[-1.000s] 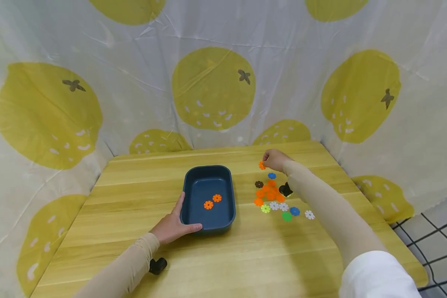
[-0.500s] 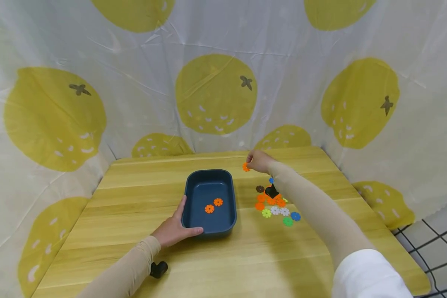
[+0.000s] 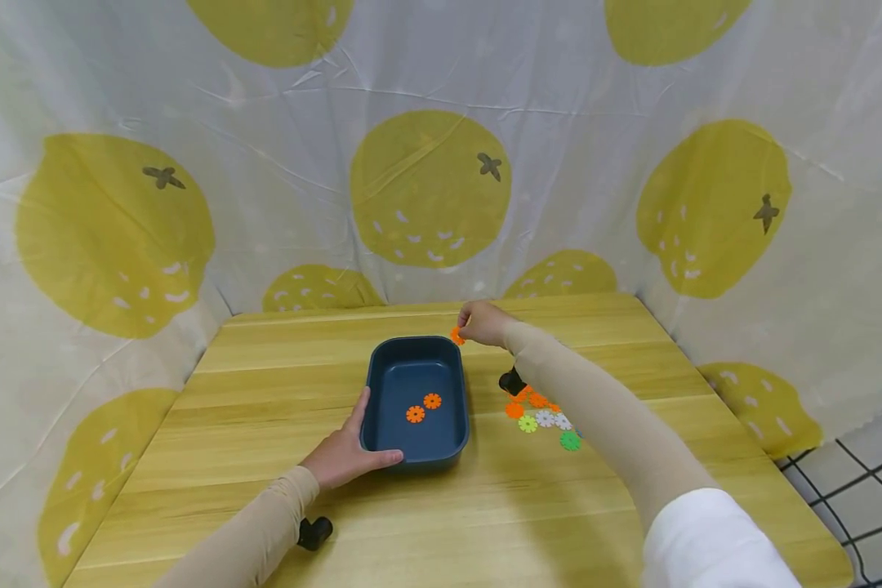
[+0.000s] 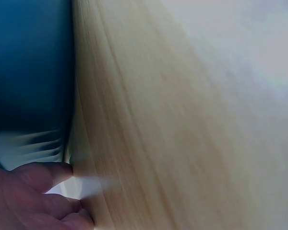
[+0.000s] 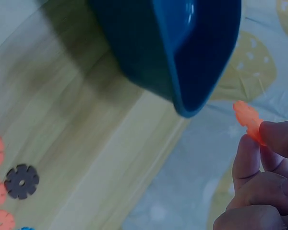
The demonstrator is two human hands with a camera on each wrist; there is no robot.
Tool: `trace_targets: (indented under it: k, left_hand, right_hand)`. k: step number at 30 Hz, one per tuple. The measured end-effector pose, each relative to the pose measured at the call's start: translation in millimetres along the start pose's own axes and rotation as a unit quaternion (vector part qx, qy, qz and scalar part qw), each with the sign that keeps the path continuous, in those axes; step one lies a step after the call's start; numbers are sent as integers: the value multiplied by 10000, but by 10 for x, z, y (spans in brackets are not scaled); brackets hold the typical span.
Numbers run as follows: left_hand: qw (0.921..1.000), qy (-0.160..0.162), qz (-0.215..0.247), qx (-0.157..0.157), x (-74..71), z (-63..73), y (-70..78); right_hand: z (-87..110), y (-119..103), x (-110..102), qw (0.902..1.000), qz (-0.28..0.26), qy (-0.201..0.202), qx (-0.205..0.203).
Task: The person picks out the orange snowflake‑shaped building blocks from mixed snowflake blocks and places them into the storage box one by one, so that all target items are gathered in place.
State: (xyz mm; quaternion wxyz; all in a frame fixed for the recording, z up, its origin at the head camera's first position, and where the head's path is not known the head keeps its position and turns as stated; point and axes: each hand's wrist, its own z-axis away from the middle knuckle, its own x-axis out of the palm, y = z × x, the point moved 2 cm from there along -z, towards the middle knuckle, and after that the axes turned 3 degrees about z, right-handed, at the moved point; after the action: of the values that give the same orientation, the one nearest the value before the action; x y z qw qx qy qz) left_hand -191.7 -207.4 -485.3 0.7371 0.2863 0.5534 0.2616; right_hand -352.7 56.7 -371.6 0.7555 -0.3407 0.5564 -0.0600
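My right hand point(image 3: 485, 323) pinches an orange notched plastic disc point(image 5: 248, 120) between thumb and fingertips. It hovers at the far right corner of a dark blue rectangular plastic bin point(image 3: 399, 367). Two more orange discs point(image 3: 424, 407) lie flat on the bin's floor. My left hand point(image 3: 344, 454) rests against the bin's near left corner, with the thumb along the front rim and the index finger straight along the left wall. Its lower fingers point(image 4: 53, 201) show beside the bin in the left wrist view.
Right of the bin lies a scatter of notched discs, several orange, with white point(image 3: 545, 418), yellow point(image 3: 527, 424) and green point(image 3: 570, 441) ones; my right forearm covers part of it. A brown disc point(image 5: 22, 181) lies there too. A lemon-print curtain point(image 3: 287, 196) stands behind the wooden table point(image 3: 478, 523).
My right hand has carried the pinched orange disc leftward from above the scattered discs to the bin's far right corner. The left hand and bin stay in place.
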Motion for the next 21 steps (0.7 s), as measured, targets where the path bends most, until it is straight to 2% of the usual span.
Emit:
trace_targets:
  k: [15,21]
  left_hand:
    - [10000,-12,38,-27,26,-28,-14]
    - [10000,-28,41,-3,8,-28,-16]
  right_hand:
    - [-193,-445,490,9986,90,-347,-400]
    - [-282,-572,705,9973,310,-366,-549]
